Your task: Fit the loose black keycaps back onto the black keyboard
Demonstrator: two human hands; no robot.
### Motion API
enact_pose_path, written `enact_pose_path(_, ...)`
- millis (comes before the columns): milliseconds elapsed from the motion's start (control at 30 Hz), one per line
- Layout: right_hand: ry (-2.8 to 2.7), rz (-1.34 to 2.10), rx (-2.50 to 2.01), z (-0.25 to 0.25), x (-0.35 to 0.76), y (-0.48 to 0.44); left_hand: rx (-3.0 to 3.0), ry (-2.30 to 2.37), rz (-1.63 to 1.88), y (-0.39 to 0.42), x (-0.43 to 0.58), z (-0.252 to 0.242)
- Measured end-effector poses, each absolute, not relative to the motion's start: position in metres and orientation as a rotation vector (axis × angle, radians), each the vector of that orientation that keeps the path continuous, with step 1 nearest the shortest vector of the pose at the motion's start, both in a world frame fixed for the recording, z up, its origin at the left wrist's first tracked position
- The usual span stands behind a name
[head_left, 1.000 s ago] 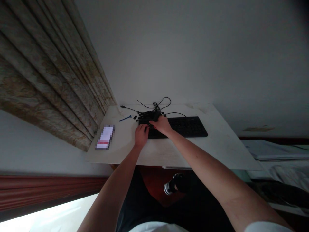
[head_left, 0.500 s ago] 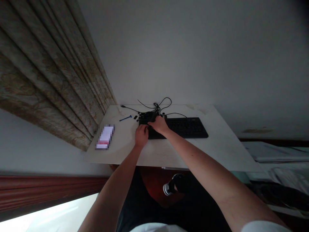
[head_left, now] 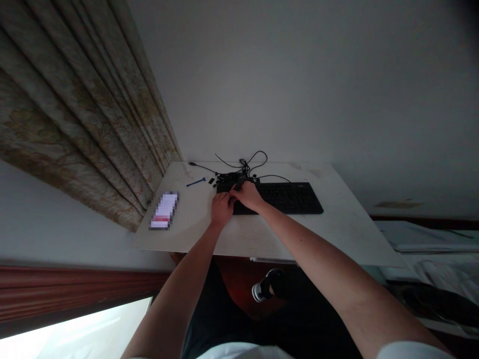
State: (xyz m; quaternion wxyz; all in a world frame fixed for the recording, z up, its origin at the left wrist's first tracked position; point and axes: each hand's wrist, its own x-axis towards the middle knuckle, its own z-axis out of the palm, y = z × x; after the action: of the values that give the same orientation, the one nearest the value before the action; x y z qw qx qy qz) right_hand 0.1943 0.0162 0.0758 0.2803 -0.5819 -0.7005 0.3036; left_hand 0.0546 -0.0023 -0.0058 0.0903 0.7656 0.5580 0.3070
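Observation:
A black keyboard (head_left: 288,196) lies on a white table (head_left: 262,234), its cable (head_left: 247,160) coiled behind it. Several loose black keycaps (head_left: 224,176) are scattered by its left end. My left hand (head_left: 221,209) rests at the keyboard's left front corner with its fingers curled on the edge. My right hand (head_left: 248,195) sits just beside it over the left keys, fingers pinched on a thin dark tool (head_left: 238,183) that points up and away. What the left fingers hold, if anything, is hidden.
A phone (head_left: 163,210) with a lit screen lies at the table's left. A blue stick (head_left: 196,182) lies near the back left. A patterned curtain (head_left: 75,114) hangs on the left. A shoe (head_left: 262,289) shows under the table, and papers (head_left: 430,237) lie at the right.
Both hands have stayed at the keyboard's left end. The right hand has pulled slightly back and the thin dark tool now sticks out beyond its fingers.

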Motion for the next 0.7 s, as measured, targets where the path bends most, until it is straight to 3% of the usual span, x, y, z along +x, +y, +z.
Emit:
enact_pose_path(400,-1.948,0.716,-1.572,0.089,0.191,0.011,2.288,1.698,0.844,-0.003,0.058,-0.008)
enact_pose_path(700,-1.954,0.540,-1.463,0.175,0.190,0.035,2.227,1.654,0.915,-0.003,0.055,-0.007)
